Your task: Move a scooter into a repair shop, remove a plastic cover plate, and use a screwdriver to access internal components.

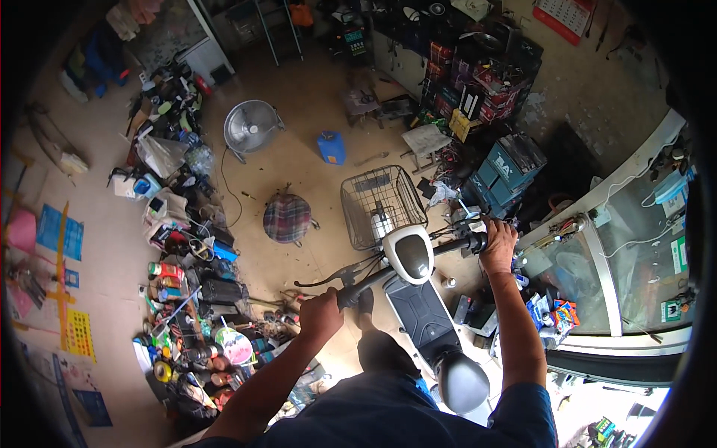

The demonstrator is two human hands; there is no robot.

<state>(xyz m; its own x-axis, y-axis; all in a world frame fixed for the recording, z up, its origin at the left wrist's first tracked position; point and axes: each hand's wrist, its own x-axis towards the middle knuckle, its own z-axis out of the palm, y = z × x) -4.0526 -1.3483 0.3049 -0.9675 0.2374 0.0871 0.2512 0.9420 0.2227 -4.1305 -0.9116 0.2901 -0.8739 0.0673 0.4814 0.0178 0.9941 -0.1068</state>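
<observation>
I stand to the left of a white and black electric scooter (408,256), with a wire basket (364,200) at its front. My left hand (321,316) is closed round the left handlebar grip (346,296); a brake lever (317,283) sticks out ahead of it. On the other side, my right hand (499,245) wraps over the right handlebar grip (476,242), its fingers partly hidden. Between my arms lie the dark footboard (422,317) and the grey saddle (462,381). The basket seems to hold nothing large.
Ahead on the floor stand a plaid round stool (287,218), a metal fan (249,127) and a blue jerrycan (331,148). Heaped tools and bottles (198,299) line the left wall. Stacked battery boxes (508,168) and a glass door (575,280) are at the right.
</observation>
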